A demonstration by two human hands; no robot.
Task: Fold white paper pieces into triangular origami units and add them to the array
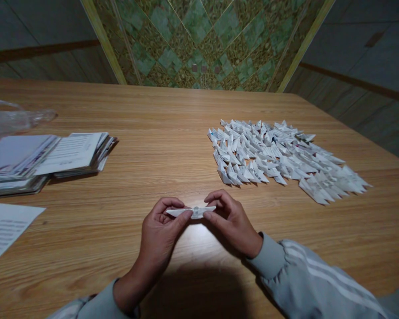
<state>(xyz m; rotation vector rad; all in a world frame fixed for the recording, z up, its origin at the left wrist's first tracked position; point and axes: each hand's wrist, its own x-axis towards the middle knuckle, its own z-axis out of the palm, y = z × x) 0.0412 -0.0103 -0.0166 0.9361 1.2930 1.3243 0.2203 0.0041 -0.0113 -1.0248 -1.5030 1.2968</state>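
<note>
— How far along is it?
— A broad heap of small folded white paper pieces [282,155] lies at centre right of the wooden counter [159,128]; stacks of flat printed sheets [49,157] wait at the left.
— And the hands?
— The left hand [159,235] and right hand [231,221] pinch one narrow folded white paper strip [191,212] at lower centre. Its folds are hard to make out.

Both arms: light grey sleeves [286,261], ribbed cuffs at the wrist behind each hand; white stripes along right sleeve.
</note>
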